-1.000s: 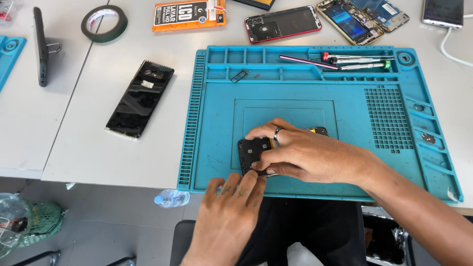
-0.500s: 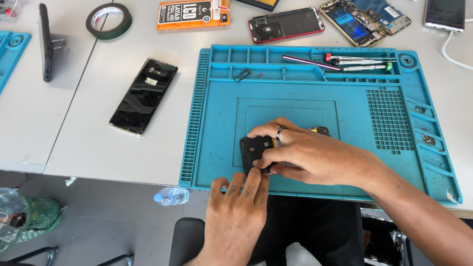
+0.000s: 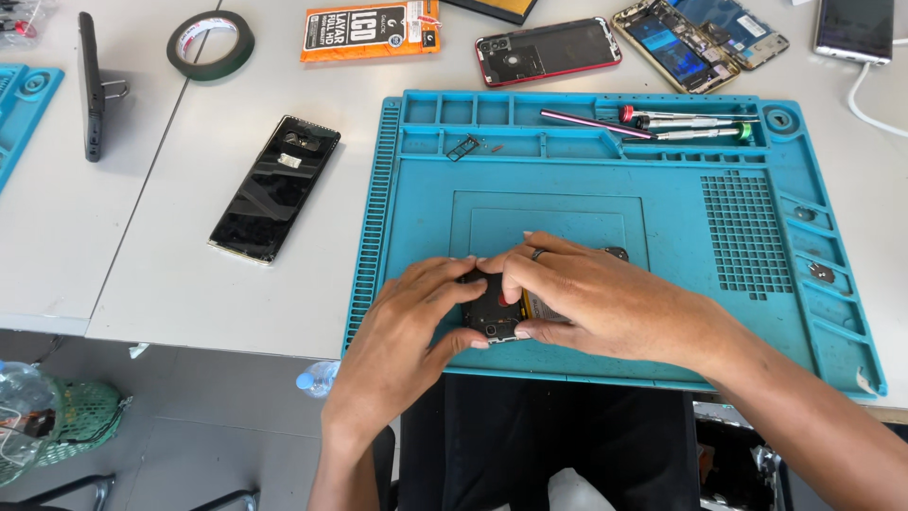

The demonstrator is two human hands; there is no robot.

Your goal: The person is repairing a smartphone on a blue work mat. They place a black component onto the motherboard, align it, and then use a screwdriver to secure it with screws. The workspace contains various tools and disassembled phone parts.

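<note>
1. Right now I am gripping a small dark phone part (image 3: 492,310) near the front edge of the blue work mat (image 3: 426,208).
2. My left hand (image 3: 402,341) is pinching its left side, thumb underneath.
3. My right hand (image 3: 596,303) is closing over its right side.
4. Screwdrivers (image 3: 690,123) are lying in the mat's back tray.
5. A black phone (image 3: 274,189) is lying on the table, left of the mat.

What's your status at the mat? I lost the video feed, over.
Left hand and right hand both gripping the small black phone part on the blue repair mat. Screwdrivers parked in the top tray. Nothing blocking.
</note>
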